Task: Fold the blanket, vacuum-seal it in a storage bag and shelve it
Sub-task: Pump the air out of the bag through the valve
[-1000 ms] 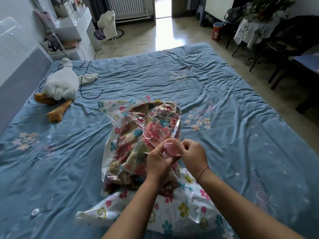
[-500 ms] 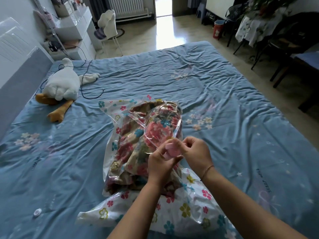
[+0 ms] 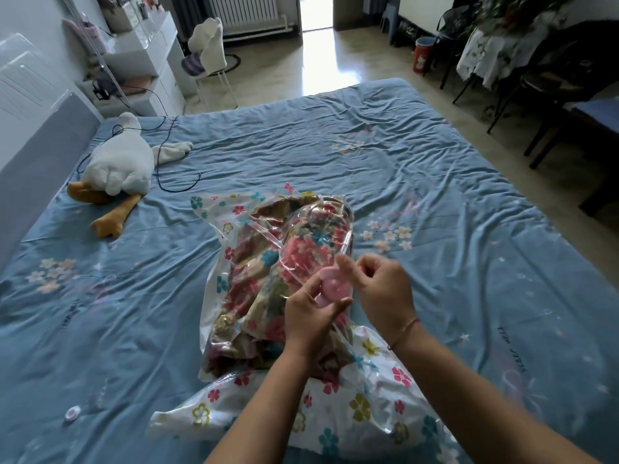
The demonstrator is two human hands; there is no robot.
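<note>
- Storage bag [image 3: 361, 410] lies mid-bed on the bed [image 3: 435, 195], long axis running away from the person; its near end is white with a flower print, puffy, and sits under both forearms.
- Blanket [image 3: 268, 283] is inside the bag's clear far part, bunched up, floral red and tan.
- Pink valve [image 3: 333, 289] is on the top face of the bag, lifted off the blanket, right between the two hands.
- Left hand [image 3: 311, 316] grips the valve from below, fingers curled round it, thumb on its near rim.
- Right hand [image 3: 382, 289] is just beside the valve on the right, fingers curled, one fingertip at the valve's upper rim; can't tell if it pinches anything.
- A thin bracelet [image 3: 403, 329] is on the right wrist.
- Small white cap [image 3: 72, 412] lies on the sheet, well apart from the bag at near left.
- Plush goose [image 3: 117, 169] and black cable [image 3: 174, 182] are at far left by the grey headboard [image 3: 40, 169], apart from the bag.
- Bare sheet spreads right of and beyond the bag.
- The bed's right and far edges drop to the floor [image 3: 301, 61]; dark chairs [image 3: 552, 95] stand near the right edge, and a white chair [image 3: 207, 38] stands past the far left corner.
</note>
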